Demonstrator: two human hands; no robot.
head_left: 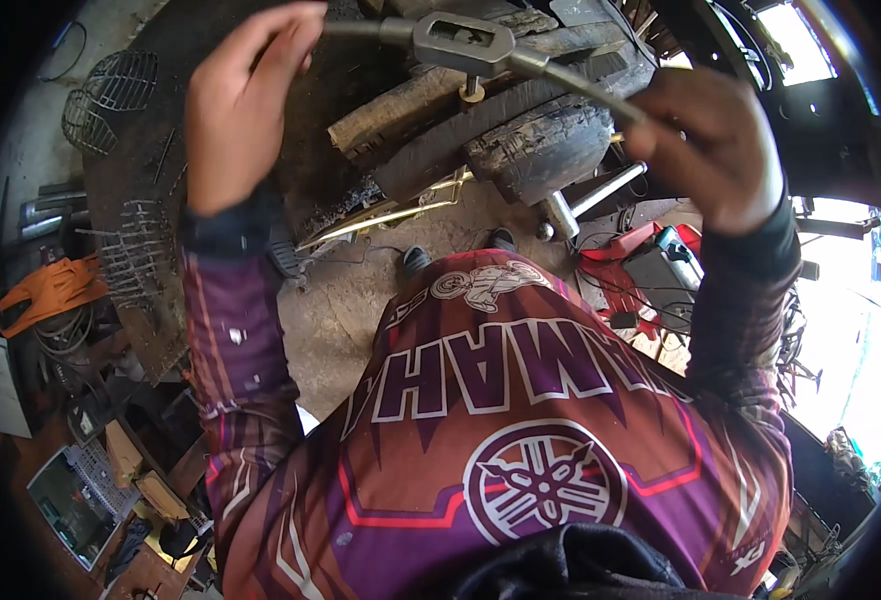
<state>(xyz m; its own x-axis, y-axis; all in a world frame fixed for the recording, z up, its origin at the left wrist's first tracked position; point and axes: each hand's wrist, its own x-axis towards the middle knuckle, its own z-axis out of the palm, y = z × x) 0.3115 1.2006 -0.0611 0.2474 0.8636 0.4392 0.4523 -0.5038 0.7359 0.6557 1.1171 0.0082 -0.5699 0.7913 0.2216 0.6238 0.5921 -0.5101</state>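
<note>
A grey steel tap wrench (460, 58) with a slotted middle body lies crosswise at the top of the view. My left hand (245, 110) pinches its left handle near the end, while the fingers of my right hand (715, 140) close round the end of the right handle. Below the wrench body a short dark shaft points down into a small brass-coloured round piece (471, 93). That piece sits over a dark, worn block of metal that looks like a bench vise (540, 150). How the piece is held cannot be made out.
A steel bar handle (610, 190) sticks out below the vise. Left of it stretches a dark workbench (140, 330) with a welded rod grid (135, 255), wire baskets (110, 95) and an orange cloth-like item (50, 290). A red tray-like object (615, 260) lies on the right, among cables.
</note>
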